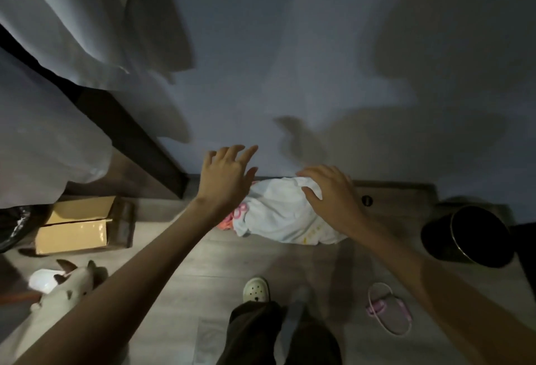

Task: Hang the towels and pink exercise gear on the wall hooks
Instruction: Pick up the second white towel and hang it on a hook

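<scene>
Our left hand (224, 179) and right hand (330, 193) hover, fingers spread and empty, over a white towel (278, 214) by the far wall (290, 74).

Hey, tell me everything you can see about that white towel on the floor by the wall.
The white towel is soft cloth, crumpled into a loose heap on the pale wood-look floor, against the foot of the wall. Faint yellow marks show near its lower edge. A pink and orange item lies at its left side, touching it. The right hand is spread over its right end; contact cannot be told.
</scene>
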